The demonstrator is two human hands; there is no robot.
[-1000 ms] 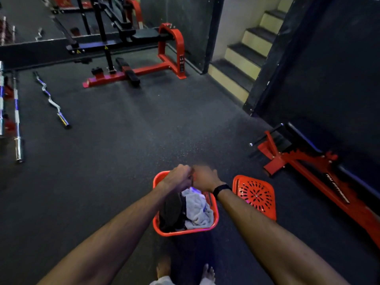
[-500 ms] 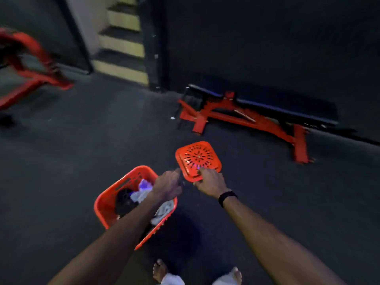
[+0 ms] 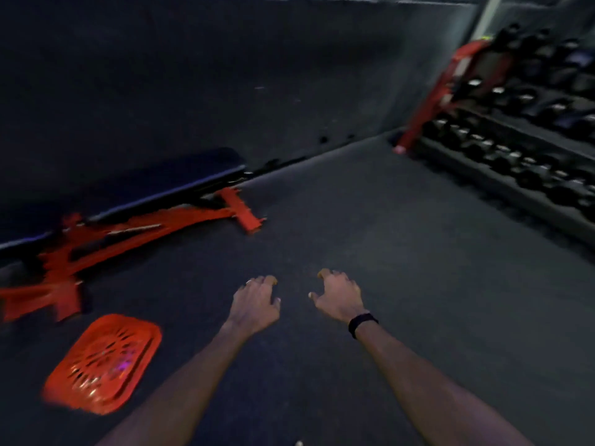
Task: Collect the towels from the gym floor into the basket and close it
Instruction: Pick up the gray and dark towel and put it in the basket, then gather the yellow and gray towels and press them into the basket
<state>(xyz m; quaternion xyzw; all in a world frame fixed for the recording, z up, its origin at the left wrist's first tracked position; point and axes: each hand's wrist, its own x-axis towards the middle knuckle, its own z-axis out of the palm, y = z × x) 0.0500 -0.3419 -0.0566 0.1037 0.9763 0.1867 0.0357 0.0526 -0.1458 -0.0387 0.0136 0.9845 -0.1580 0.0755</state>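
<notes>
The orange perforated basket lid (image 3: 104, 363) lies flat on the dark gym floor at the lower left. My left hand (image 3: 256, 305) hovers over bare floor to the right of the lid, fingers loosely curled and holding nothing. My right hand (image 3: 339, 296), with a black band at the wrist, is beside it, fingers spread and curled, also holding nothing. The orange basket and the towels are out of view. The picture is blurred by motion.
A red-framed bench (image 3: 128, 226) with a dark pad lies along the black wall at the left. A dumbbell rack (image 3: 521, 123) with a red upright fills the right side. Dark rubber floor (image 3: 386, 220) stretches between them.
The view has swung right: the basket with towels has left the frame and the lid now sits at lower left. Both hands have come off the basket and lid and are held over bare floor.
</notes>
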